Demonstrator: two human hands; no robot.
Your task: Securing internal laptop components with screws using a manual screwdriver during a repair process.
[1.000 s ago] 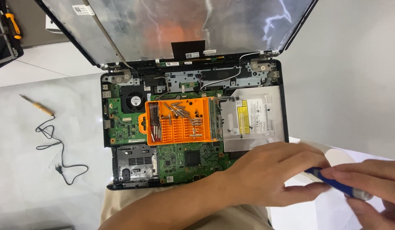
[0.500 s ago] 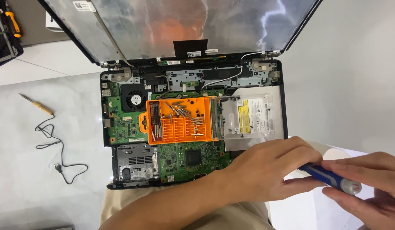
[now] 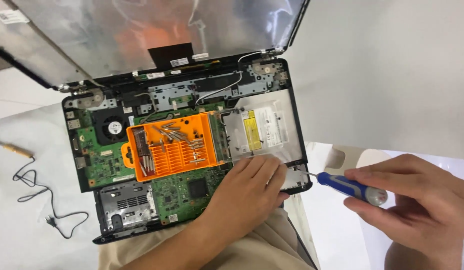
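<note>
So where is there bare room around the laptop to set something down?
Bare white table lies right of the laptop, above the right hand. A smaller patch sits left, above the black cable. The laptop's near right corner is crowded by the left hand and screwdriver.

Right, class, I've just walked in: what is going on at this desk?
A person is working on an opened laptop with its circuit board exposed. The left hand rests flat on the laptop's front right corner. The right hand holds a blue-handled screwdriver, its tip at that corner. An orange bit tray lies on the board.
</note>
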